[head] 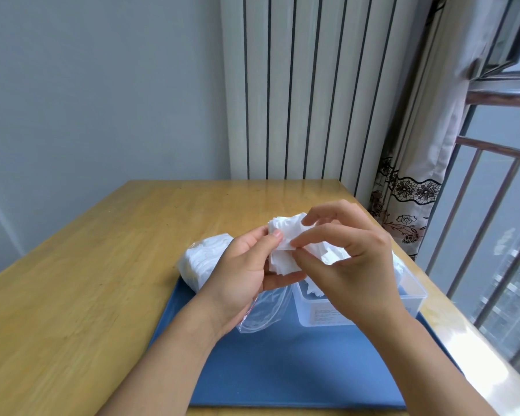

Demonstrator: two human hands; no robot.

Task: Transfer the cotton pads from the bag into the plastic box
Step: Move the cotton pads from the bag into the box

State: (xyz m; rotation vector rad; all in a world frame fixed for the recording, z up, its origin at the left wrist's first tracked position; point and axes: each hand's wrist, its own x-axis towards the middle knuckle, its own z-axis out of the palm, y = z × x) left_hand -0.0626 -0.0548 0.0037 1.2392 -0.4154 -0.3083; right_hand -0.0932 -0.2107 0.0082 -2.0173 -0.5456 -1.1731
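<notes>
We cup the stack of cotton pads [282,250] in our left hand [240,274] — right hand [342,250] pinches its edge; square it, then lower it into the plastic box [415,298] below the right hand.

left hand [246,265] gripping, right hand [342,250] pinching

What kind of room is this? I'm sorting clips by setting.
Probably a room in a home, high up in a building: a light wooden table stands by a white ribbed radiator, a floral lace-trimmed curtain and a barred window overlooking other buildings.
</notes>
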